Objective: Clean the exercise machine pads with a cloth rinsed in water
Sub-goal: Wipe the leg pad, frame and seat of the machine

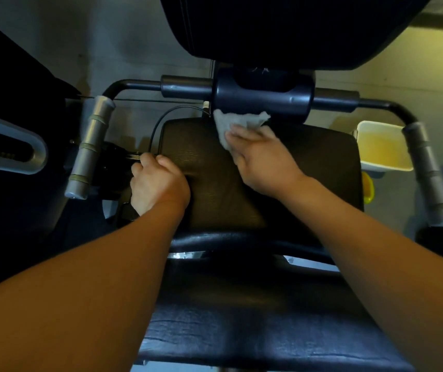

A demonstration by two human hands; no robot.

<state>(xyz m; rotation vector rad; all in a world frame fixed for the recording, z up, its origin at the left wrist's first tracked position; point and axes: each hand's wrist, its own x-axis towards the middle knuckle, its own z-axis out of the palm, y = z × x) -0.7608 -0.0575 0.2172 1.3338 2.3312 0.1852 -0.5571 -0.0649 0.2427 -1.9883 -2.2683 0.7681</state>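
Head view: right hand point(260, 157) lay flat, fingers straight, pressing cloth point(237, 121) onto far edge of pad point(212, 191). Left hand point(158, 181) gripped pad's left edge. Tub point(368, 127) of water at right. Judgement: use even pressure, overlapping strokes toward near edge.

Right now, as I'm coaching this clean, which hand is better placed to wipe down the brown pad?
The right hand: its flat fingers press the cloth on the pad; the left hand only grips its edge.
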